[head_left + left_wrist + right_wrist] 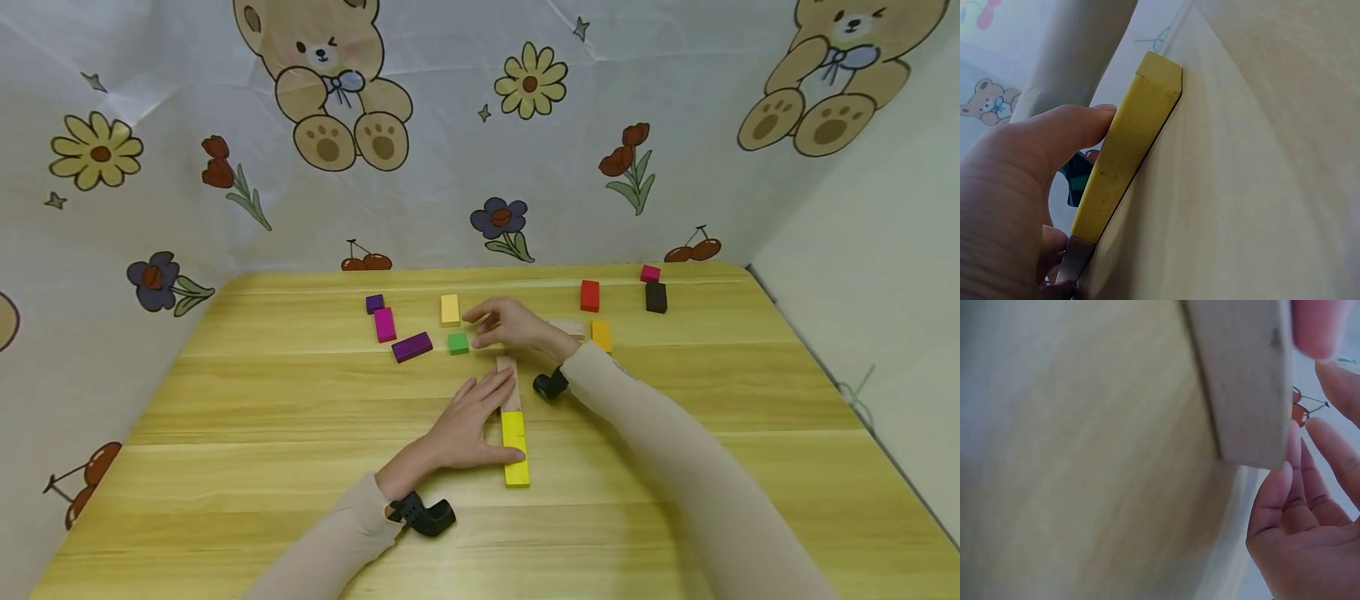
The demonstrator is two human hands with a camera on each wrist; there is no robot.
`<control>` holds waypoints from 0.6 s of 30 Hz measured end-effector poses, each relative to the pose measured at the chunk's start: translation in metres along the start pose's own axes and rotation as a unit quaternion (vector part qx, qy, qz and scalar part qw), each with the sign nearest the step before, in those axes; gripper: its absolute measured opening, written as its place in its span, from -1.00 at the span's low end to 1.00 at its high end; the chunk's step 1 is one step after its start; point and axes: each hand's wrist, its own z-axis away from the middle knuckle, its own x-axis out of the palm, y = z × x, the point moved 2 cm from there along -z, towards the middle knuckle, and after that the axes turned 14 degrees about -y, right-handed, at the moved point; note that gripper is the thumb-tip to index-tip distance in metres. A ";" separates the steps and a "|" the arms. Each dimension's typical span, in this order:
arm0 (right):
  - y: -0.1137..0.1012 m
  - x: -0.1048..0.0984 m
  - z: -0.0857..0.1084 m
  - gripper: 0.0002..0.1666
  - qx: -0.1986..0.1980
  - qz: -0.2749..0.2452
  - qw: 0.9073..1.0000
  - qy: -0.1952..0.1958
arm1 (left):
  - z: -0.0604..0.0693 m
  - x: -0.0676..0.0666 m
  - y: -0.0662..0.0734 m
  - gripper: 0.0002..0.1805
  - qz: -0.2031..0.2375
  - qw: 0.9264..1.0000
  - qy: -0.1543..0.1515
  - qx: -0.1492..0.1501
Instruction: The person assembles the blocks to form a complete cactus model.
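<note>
My left hand (467,427) lies over a line of two blocks. Its thumb touches the long yellow block (514,429), and its extended fingers rest on the plain wooden block (511,393) that meets the yellow one end to end. In the left wrist view the thumb tip presses the side of the yellow block (1124,144). My right hand (517,323) hovers past the far end of the line, fingers loosely bent, with nothing visible in its grasp. A green block (458,343) and a cream-yellow block (450,310) stand just left of its fingertips.
Left of these are purple (412,347), magenta (385,325) and dark violet (374,303) blocks. Behind my right forearm lie a wooden block (567,329), an orange block (602,335) and a red block (590,296). Black (656,297) and pink (650,272) blocks sit far right.
</note>
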 end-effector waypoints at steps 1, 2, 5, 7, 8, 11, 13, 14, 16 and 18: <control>0.001 0.000 -0.001 -0.43 0.001 -0.006 1.000 -0.003 | 0.000 0.000 0.000 0.15 0.000 1.000 -0.002 -0.001; 0.001 0.000 -0.002 -0.44 0.001 -0.011 1.000 -0.005 | -0.001 0.000 0.000 0.15 -0.001 1.000 -0.004 -0.002; 0.003 0.000 -0.005 -0.47 -0.004 -0.010 1.000 -0.014 | -0.001 0.001 0.001 0.15 -0.002 1.000 -0.005 0.000; 0.004 0.001 -0.007 -0.49 -0.006 -0.009 1.000 -0.015 | -0.001 0.001 0.000 0.14 -0.001 1.000 -0.005 0.001; 0.005 0.001 -0.008 -0.50 -0.008 -0.007 1.000 -0.015 | -0.001 0.001 0.000 0.14 -0.001 1.000 -0.004 0.001; 0.007 0.003 -0.012 -0.53 -0.013 -0.001 1.000 -0.012 | -0.001 0.002 -0.001 0.13 -0.003 1.000 -0.003 -0.002; 0.007 0.005 -0.013 -0.55 -0.016 0.003 1.000 -0.012 | -0.001 0.002 -0.002 0.13 -0.004 1.000 -0.003 -0.004; 0.007 0.005 -0.014 -0.56 -0.017 0.005 1.000 -0.012 | -0.001 0.002 -0.002 0.13 -0.005 1.000 -0.003 -0.005; 0.007 0.007 -0.015 -0.57 -0.017 0.011 1.000 -0.012 | -0.001 0.002 -0.003 0.13 -0.005 1.000 -0.005 -0.006; 0.007 0.008 -0.016 -0.60 -0.013 0.015 1.000 -0.010 | -0.001 0.001 -0.003 0.13 -0.005 1.000 -0.006 -0.008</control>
